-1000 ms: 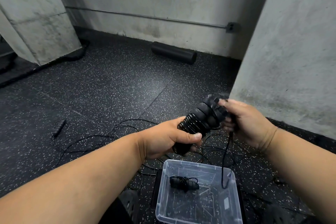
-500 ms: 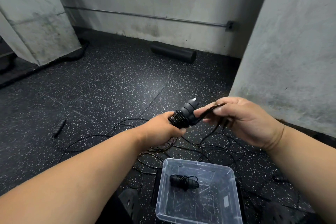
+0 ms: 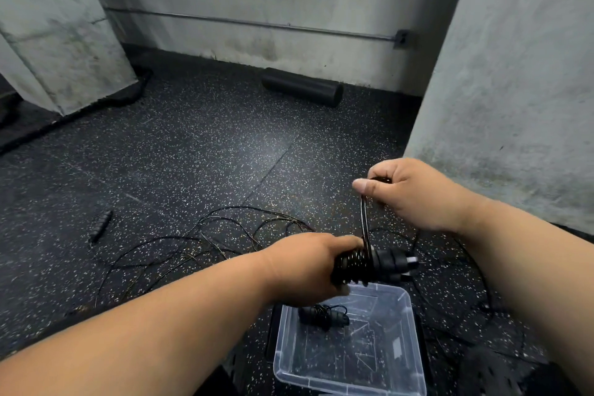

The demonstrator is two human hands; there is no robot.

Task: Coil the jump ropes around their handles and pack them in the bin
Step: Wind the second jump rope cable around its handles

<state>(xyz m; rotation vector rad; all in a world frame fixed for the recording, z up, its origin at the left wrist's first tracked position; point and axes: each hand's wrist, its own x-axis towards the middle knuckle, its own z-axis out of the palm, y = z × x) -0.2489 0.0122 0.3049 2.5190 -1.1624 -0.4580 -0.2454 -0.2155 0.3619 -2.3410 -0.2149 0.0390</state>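
Lifted since the earlier frame, the right hand pinches the rope taut above the handles, now lower over the bin. Left hand grips them, hiding their near ends. A coiled rope lies inside the bin.

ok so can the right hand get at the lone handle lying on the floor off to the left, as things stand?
Probably not. The right hand is pinching the rope being wound, and the loose handle lies far left, beyond the left hand and forearm, which it would have to cross. The floor around the handle looks free.
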